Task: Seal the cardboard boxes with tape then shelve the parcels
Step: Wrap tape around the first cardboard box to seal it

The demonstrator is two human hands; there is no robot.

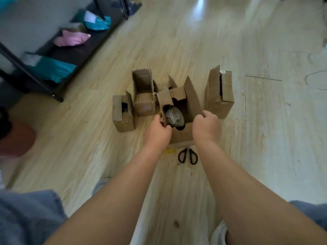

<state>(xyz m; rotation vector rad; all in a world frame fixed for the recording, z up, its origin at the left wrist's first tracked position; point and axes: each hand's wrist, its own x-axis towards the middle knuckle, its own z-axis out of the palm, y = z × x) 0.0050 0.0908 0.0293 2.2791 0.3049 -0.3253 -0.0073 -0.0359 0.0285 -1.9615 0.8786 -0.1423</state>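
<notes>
Head view, looking down at a wooden floor (106, 156). Both bare forearms reach forward to an open cardboard box (180, 136) that stands on the floor just ahead of the person.

Left hand (157, 131): fingers and thumb are curled, pinching the near end of the left flap (163, 101), which stands upright. Right hand (206, 124): fingers are curled over the near corner of the right flap (192, 98), which leans outward.

Between the two raised flaps the mouth of the box is uncovered. A white bundled item (175, 115) lies inside with something dark below it, too blurred to identify.

Three more cardboard boxes stand on the floor around it:
- A small box (122, 114) stands to the left, its top flaps partly parted.
- An open-topped box (143, 92) stands behind the small one, just beside the held box's left flap.
- A tall box (218, 92) stands to the right, apart from the held box, with one flap raised.

Black-handled scissors (188, 155) lie on the floor against the near wall of the held box, between the forearms, handles toward the person.

Along the far left edge of the floor stands a black shelf (58, 55). Its low board carries a teal parcel (51, 68), a pink parcel (72, 38) and a second teal parcel (97, 22).
</notes>
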